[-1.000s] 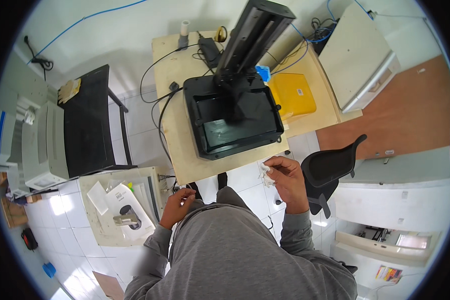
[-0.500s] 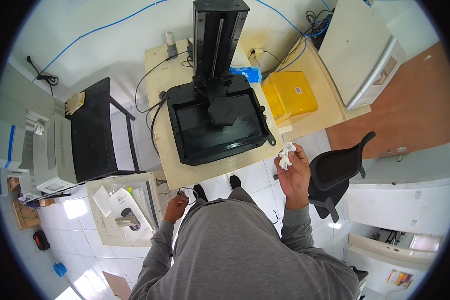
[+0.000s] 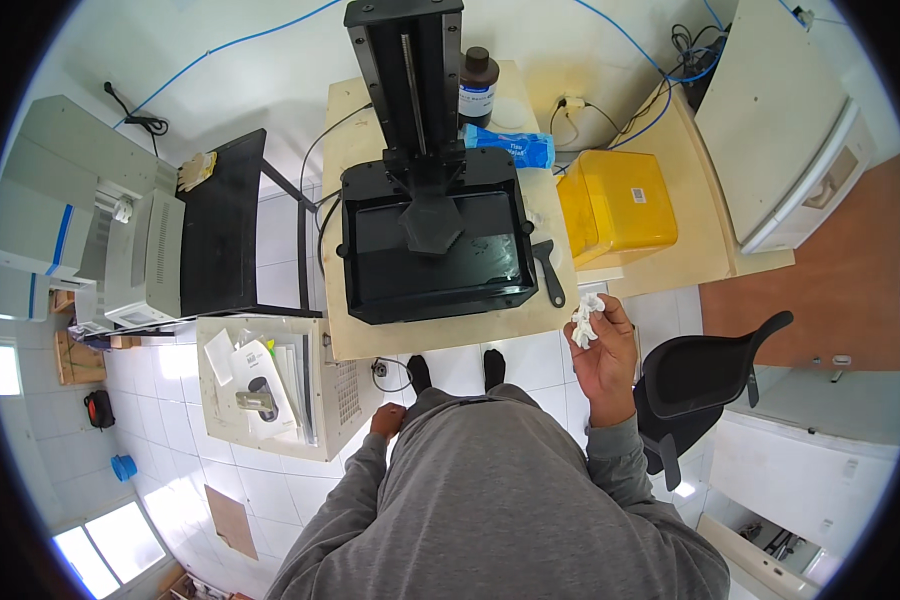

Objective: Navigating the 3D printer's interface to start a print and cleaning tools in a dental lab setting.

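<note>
My right hand (image 3: 606, 360) is raised past the table's near right corner, its fingers closed on a crumpled white tissue (image 3: 587, 322). My left hand (image 3: 388, 420) hangs low beside my thigh, near a cabinet; its fingers are too small and turned away to read. Ahead of me on the cream table (image 3: 450, 335) stands a black resin 3D printer (image 3: 425, 290) with a tall column, a dark build platform (image 3: 432, 225) and a shallow basin beneath it. A black scraper (image 3: 549, 274) lies to the printer's right, close to the tissue.
Behind the printer are a dark bottle (image 3: 478, 85) and a blue wipes packet (image 3: 510, 147). A yellow cover (image 3: 620, 205) sits on the right-hand table. A black office chair (image 3: 700, 375) stands right of my right hand; a low cabinet (image 3: 225, 415) holds papers at left.
The view has shifted, bringing the bottle and more of the scraper into sight. My left hand has come away from the cable loop beside the cabinet. My right hand still grips the tissue.
</note>
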The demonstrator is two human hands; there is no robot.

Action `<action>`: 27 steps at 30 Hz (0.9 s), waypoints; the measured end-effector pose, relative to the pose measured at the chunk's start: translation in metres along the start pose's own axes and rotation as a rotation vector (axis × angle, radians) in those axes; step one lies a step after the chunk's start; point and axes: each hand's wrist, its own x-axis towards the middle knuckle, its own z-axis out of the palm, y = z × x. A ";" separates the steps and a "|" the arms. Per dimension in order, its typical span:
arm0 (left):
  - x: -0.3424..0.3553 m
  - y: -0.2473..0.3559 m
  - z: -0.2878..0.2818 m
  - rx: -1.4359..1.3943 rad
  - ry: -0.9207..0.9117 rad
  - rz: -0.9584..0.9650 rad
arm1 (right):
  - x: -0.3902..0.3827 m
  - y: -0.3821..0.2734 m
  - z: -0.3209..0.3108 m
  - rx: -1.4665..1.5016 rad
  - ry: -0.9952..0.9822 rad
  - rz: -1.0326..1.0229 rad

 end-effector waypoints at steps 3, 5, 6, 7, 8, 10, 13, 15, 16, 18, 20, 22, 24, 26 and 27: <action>-0.005 0.026 0.011 -0.041 0.048 0.019 | 0.006 -0.005 -0.010 0.009 0.003 0.040; -0.006 0.036 0.015 -0.091 0.075 0.027 | 0.009 -0.007 -0.014 0.022 -0.003 0.056; -0.005 0.040 0.017 -0.091 0.082 0.025 | 0.011 -0.008 -0.014 0.029 0.001 0.065; -0.004 0.043 0.020 -0.088 0.081 0.024 | 0.013 -0.009 -0.014 0.036 0.004 0.074; -0.003 0.046 0.020 -0.084 0.080 0.023 | 0.015 -0.009 -0.014 0.038 0.001 0.076; -0.001 0.043 0.025 -0.133 0.089 -0.008 | 0.016 -0.011 -0.015 0.045 -0.030 0.089; 0.004 0.037 0.028 -0.094 0.102 -0.016 | 0.018 -0.011 -0.015 0.031 -0.043 0.089; 0.006 0.034 0.028 -0.085 0.090 -0.048 | 0.020 -0.012 -0.015 0.028 -0.038 0.088; 0.006 0.034 0.028 -0.086 0.089 -0.048 | 0.020 -0.012 -0.014 0.027 -0.031 0.086; 0.008 0.033 0.028 -0.074 0.080 -0.038 | 0.021 -0.012 -0.013 0.025 -0.029 0.090; 0.009 0.033 0.025 -0.083 0.081 -0.017 | 0.022 -0.011 -0.013 0.025 -0.027 0.092; 0.011 0.031 0.023 -0.093 0.083 0.005 | 0.024 -0.008 -0.013 0.047 -0.058 0.102; 0.012 0.030 0.021 -0.099 0.076 0.004 | 0.023 -0.007 -0.010 0.044 -0.051 0.102; 0.014 0.030 0.020 -0.115 0.070 -0.011 | 0.023 -0.006 -0.009 0.041 -0.044 0.104; 0.014 0.029 0.019 -0.131 0.065 -0.027 | 0.023 -0.005 -0.010 0.045 -0.041 0.104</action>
